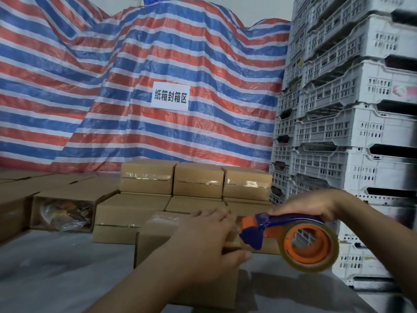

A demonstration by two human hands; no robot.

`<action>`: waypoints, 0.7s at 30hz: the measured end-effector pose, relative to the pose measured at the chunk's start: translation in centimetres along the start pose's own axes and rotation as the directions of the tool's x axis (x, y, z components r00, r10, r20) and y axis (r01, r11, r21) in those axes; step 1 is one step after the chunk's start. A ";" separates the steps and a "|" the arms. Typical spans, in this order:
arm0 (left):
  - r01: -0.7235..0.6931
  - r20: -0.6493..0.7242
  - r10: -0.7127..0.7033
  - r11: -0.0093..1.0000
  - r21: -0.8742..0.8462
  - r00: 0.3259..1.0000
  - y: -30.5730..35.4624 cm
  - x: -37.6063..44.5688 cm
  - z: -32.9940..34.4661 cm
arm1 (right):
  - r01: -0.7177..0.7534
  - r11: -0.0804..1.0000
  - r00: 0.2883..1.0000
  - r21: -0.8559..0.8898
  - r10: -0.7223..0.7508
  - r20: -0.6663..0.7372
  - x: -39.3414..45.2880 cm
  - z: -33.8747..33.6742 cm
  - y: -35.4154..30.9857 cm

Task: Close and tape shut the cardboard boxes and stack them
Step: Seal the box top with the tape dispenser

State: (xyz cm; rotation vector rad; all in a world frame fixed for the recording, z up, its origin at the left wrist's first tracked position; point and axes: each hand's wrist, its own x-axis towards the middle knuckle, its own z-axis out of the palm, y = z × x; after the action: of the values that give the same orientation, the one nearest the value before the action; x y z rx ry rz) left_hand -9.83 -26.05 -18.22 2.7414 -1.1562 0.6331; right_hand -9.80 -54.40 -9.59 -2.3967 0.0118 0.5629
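Observation:
A brown cardboard box (155,240) stands in front of me on the grey surface, its top flaps down. My left hand (207,242) presses flat on its top, thumb over the front edge. My right hand (313,203) grips the blue handle of a tape dispenser (293,236) with an orange hub and a roll of clear tape; its blue blade end touches the box's right end. Behind it, several taped boxes (198,185) are stacked in rows.
An open box (63,211) with plastic-wrapped contents lies on its side at the left, among more boxes. A tall stack of white plastic crates (338,109) stands at the right. A red, white and blue striped tarp (135,64) with a paper sign (170,97) hangs behind.

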 end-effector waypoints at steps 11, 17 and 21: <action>-0.015 -0.015 0.015 1.000 0.001 1.000 -0.5 0.4 1.6 | 0.007 1.000 1.000 0.012 -0.007 0.013 -3.8 -2.3 0.0; -0.011 -0.021 0.011 1.000 -0.005 1.000 -0.2 0.1 1.3 | -0.255 0.627 0.965 -0.736 0.115 -0.237 -2.1 3.6 -5.0; 0.002 -0.037 -0.002 1.000 0.009 0.999 -0.3 -0.2 1.3 | -0.328 0.512 0.906 -0.794 -0.070 -0.419 -0.9 7.2 -2.0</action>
State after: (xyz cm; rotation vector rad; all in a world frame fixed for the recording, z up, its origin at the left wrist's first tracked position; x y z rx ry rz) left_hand -9.31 -26.06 -19.48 2.7262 -1.1459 0.6872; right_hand -13.12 -48.54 -12.94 -3.5071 0.1306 0.0824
